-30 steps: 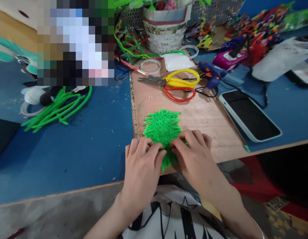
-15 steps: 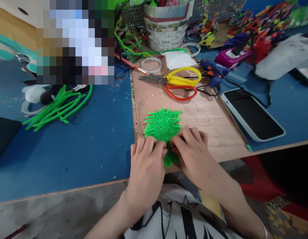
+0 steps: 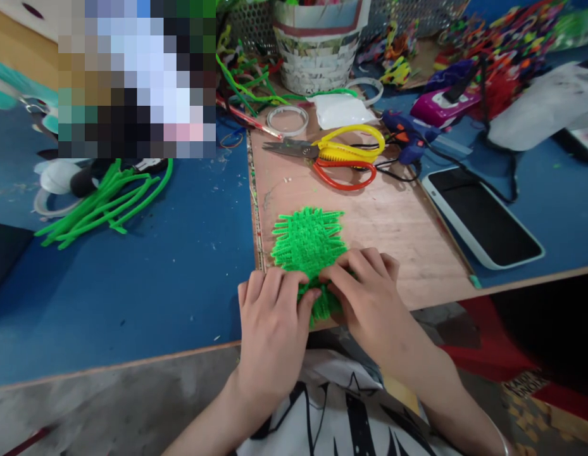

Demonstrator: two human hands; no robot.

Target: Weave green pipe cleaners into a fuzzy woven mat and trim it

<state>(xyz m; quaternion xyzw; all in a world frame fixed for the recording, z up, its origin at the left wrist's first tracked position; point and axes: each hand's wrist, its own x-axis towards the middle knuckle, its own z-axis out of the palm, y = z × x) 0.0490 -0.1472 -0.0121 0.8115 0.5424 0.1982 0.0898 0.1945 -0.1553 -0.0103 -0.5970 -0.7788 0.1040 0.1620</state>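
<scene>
A bright green woven mat of pipe cleaners (image 3: 309,240) lies on a wooden board (image 3: 393,221) near the table's front edge. My left hand (image 3: 272,323) rests on the mat's near left corner, fingers curled and pinching its strands. My right hand (image 3: 364,297) covers the near right corner, fingers bent and pressed onto the weave. The near part of the mat is hidden under both hands.
Scissors with yellow and red handles (image 3: 336,158) lie beyond the mat. A phone (image 3: 483,218) sits at the right, a glue gun (image 3: 407,136) and a woven basket (image 3: 317,57) farther back. Loose green pipe cleaners (image 3: 104,202) lie on the blue table (image 3: 132,285) at the left.
Both hands have shifted slightly on the mat's near edge, fingers working the strands; the mat stays in the same place.
</scene>
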